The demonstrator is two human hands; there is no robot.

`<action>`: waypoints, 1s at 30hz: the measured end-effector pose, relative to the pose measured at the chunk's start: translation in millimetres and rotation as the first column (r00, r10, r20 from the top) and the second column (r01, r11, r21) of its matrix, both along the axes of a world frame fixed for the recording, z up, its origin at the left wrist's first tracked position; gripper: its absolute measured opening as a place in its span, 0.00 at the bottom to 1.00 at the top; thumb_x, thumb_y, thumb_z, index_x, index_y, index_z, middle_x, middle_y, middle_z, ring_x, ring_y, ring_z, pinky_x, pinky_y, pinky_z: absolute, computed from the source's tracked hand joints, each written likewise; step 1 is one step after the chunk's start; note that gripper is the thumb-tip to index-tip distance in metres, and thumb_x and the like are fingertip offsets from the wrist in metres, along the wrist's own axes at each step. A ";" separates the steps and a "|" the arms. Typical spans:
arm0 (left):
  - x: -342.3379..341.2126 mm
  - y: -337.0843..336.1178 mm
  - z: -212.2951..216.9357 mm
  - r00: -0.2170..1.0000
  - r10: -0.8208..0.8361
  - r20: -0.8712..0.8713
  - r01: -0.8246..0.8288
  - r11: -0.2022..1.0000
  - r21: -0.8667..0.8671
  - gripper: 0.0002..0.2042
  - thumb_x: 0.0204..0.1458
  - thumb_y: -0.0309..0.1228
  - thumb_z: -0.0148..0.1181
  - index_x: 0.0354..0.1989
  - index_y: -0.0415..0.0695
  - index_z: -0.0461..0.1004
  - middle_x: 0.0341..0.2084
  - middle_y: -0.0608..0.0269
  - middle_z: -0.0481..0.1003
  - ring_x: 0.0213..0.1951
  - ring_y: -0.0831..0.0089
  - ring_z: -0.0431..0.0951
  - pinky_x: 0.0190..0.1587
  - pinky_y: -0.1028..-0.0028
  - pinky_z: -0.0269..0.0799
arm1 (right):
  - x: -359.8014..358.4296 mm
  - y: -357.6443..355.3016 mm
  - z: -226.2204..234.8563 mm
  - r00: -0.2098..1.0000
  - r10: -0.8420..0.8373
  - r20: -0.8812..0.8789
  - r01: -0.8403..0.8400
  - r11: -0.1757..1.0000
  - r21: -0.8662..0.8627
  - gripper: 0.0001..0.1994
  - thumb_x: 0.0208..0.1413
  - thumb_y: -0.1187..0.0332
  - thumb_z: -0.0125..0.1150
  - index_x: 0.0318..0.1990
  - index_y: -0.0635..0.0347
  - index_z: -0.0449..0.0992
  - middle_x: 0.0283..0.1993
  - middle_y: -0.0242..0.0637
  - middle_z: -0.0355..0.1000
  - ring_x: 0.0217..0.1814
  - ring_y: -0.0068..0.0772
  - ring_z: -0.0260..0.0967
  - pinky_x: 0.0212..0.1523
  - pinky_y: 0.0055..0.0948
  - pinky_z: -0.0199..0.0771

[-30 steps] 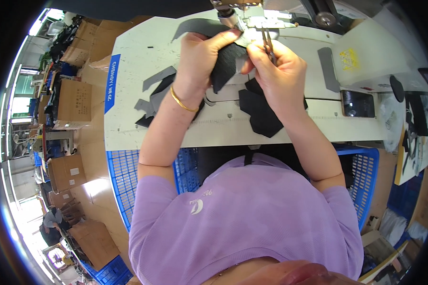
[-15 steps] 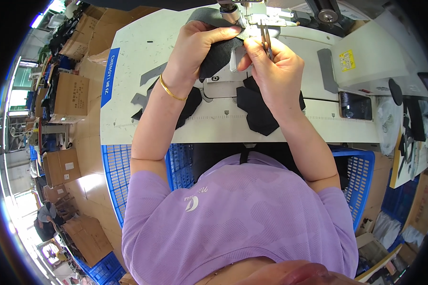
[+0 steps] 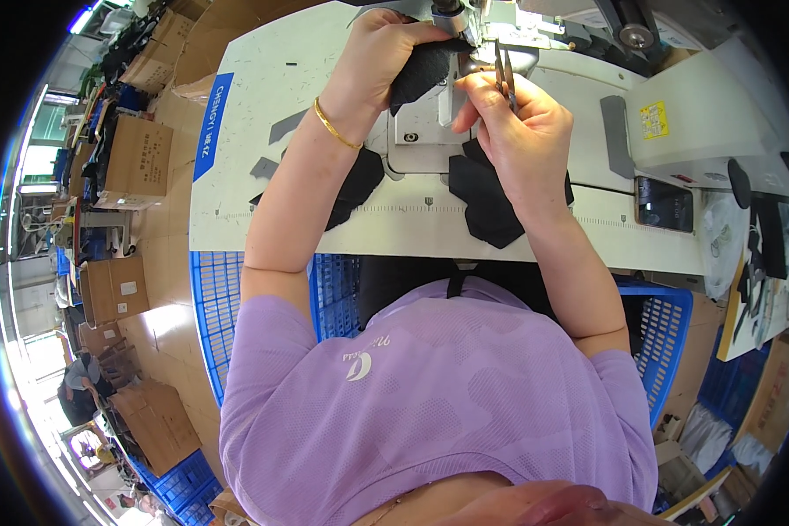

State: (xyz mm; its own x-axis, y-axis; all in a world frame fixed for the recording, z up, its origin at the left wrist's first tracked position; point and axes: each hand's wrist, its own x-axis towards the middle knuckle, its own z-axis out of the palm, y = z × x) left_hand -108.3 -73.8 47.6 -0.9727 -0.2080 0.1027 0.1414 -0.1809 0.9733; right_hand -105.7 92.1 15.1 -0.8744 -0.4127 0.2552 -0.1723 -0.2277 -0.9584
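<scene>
The sewing machine head [image 3: 448,9] is cut off by the upper edge, and glare over its bright metal parts makes the stitching area hard to read. Just below and to the left of it, the black fabric piece [image 3: 423,77] lies between the person's two hands. The left hand [image 3: 379,61] is clamped on its left end, thumb above; the other fingers are mostly hidden by the hand and the cloth. The right hand [image 3: 530,114] is closed around a two-pronged metal tool [image 3: 509,81], prongs pointing up toward the machine; whether it is snips or tweezers cannot be told. A pale strip beside the right fingertips is too indistinct to identify.

On the table [image 3: 263,79], one black cutout [image 3: 357,188] is partly covered by the left forearm, another [image 3: 486,197] by the right wrist.

Below the table edge, the left blue basket [image 3: 215,307] is partly hidden by the arm and sleeve. Dark material shows by the inner side of the right blue basket [image 3: 671,329], unidentifiable. The contents of the cardboard box [image 3: 136,162] at far left cannot be seen.
</scene>
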 end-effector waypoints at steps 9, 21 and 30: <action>-2.1 -5.0 -1.1 0.990 0.059 0.128 -0.054 0.998 -0.044 0.06 0.52 0.20 0.58 0.34 0.34 0.80 0.28 0.63 0.80 0.27 0.78 0.78 0.31 0.80 0.72 | -1.9 7.6 -2.8 0.998 -0.019 0.063 0.018 1.000 0.016 0.08 0.59 0.69 0.57 0.33 0.62 0.80 0.19 0.26 0.73 0.18 0.06 0.55 0.18 0.15 0.52; -2.5 -14.0 -7.1 0.993 -0.062 0.098 0.051 0.992 0.111 0.07 0.56 0.22 0.54 0.36 0.32 0.79 0.30 0.60 0.79 0.29 0.77 0.79 0.31 0.80 0.74 | 2.2 29.8 -6.5 0.994 0.055 0.095 -0.066 0.992 0.108 0.14 0.63 0.61 0.51 0.37 0.63 0.78 0.22 0.30 0.73 0.19 0.10 0.54 0.20 0.15 0.54; 47.5 -1.8 -19.5 0.954 0.300 0.008 -0.301 0.953 0.025 0.09 0.52 0.23 0.63 0.39 0.31 0.78 0.34 0.59 0.79 0.33 0.76 0.78 0.38 0.80 0.71 | 7.0 46.6 -23.2 0.992 0.127 -0.019 -0.119 0.961 0.249 0.16 0.63 0.60 0.50 0.43 0.64 0.77 0.26 0.33 0.73 0.22 0.18 0.63 0.24 0.21 0.61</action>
